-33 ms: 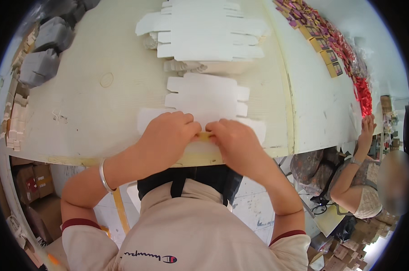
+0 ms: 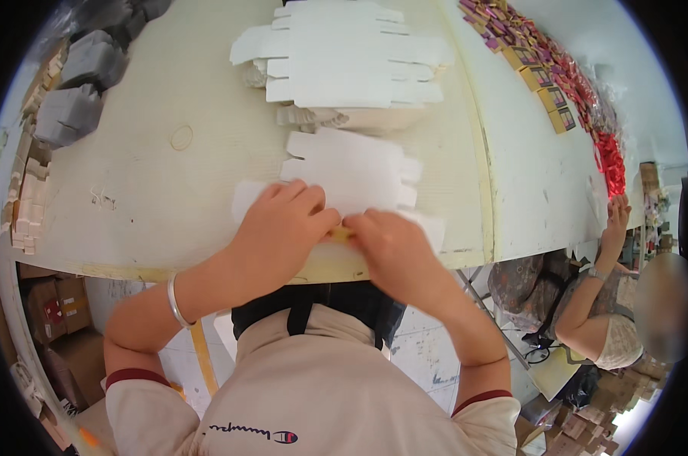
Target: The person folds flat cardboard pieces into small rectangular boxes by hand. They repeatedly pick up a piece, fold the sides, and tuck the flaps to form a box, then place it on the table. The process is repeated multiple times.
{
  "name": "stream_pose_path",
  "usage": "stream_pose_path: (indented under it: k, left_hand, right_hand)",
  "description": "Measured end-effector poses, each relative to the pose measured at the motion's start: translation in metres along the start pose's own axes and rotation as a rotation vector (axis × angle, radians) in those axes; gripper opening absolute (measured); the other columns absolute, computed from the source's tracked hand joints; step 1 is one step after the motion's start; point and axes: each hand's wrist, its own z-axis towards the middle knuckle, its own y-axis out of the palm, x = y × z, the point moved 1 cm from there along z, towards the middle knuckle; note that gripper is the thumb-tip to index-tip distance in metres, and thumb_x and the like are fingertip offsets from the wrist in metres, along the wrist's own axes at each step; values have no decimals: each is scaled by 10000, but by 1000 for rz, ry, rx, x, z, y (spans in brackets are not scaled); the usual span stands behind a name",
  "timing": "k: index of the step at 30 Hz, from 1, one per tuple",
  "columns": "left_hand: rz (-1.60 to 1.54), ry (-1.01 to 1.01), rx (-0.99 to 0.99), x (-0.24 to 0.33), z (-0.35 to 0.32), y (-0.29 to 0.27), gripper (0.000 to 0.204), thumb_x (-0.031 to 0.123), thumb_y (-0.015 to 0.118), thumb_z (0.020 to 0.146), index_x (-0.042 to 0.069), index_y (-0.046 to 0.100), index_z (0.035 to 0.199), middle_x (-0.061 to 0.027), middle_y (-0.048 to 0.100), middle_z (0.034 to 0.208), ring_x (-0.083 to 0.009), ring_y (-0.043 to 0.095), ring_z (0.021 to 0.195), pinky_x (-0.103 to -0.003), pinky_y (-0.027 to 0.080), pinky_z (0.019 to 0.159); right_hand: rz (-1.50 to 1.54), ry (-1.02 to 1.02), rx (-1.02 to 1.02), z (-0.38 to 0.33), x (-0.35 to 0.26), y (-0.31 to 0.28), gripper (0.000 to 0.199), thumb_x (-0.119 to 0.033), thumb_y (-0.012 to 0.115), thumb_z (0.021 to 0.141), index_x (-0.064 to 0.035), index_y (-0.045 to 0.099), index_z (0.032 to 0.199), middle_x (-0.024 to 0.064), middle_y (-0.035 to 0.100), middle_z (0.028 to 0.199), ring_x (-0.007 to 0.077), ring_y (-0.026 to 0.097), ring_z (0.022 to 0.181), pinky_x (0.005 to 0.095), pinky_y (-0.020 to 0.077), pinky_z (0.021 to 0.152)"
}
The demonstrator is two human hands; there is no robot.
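Left hand [image 2: 284, 229] and right hand [image 2: 398, 249] pinched a white card [image 2: 347, 163] on the bench [image 2: 158, 197].
Their fingers curled closed side by side on its near part, seemingly to press evenly and keep it square; the exact fingertip hold was blurred. The card lay on the bench's near side, just short of the stack [image 2: 340, 57], which presumably sat within easy reach. The card looked smooth, matt and thin, with slotted tabs along its left and right; the stack's layers were notched alike. The pale bench was scuffed.
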Motion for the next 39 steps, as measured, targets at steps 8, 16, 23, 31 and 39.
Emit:
stream_pose_path:
  k: [8, 16, 23, 31, 39]
  left_hand:
    - [-77, -216, 14, 21, -52, -15, 330, 298, 751, 753, 53, 607, 921, -71, 505, 769, -239, 508, 677, -343, 433, 589]
    - [-184, -216, -98, 25, -55, -31, 157, -3, 601, 753, 23, 582, 907, -93, 561, 841, -264, 565, 753, -356, 490, 624]
    - [38, 91, -178, -38, 36, -6, 170, 48, 588, 802, 55, 631, 966, -76, 591, 941, -277, 561, 893, -373, 487, 731]
    - [-56, 11, -29, -13, 22, -22, 213, 144, 694, 768, 62, 664, 962, -79, 589, 1062, -269, 543, 1008, -372, 466, 814]
    - [162, 93, 109, 15, -26, -10, 285, 139, 730, 727, 31, 649, 979, -96, 579, 1014, -265, 581, 889, -373, 503, 771]
  right_hand:
    - [547, 64, 25, -17, -26, 2, 393, 45, 601, 810, -22, 545, 1193, 191, 590, 1094, 343, 585, 915, 404, 491, 779]
    - [-371, -465, -78, -72, -4, 7, 369, -164, 649, 824, -157, 635, 1192, 119, 510, 1356, 285, 465, 1280, 490, 390, 1048]
    - [-372, -422, 195, -48, 0, 16, 280, -66, 617, 752, -25, 646, 1028, 125, 599, 1069, 244, 606, 986, 386, 505, 837]
    - [28, -55, 113, -5, 7, 2, 245, 58, 614, 736, -21, 577, 964, 110, 559, 874, 276, 580, 774, 356, 480, 643]
    - [-245, -216, 210, -11, 4, 7, 289, -51, 641, 758, 5, 611, 1041, 124, 526, 1041, 287, 553, 939, 408, 453, 861]
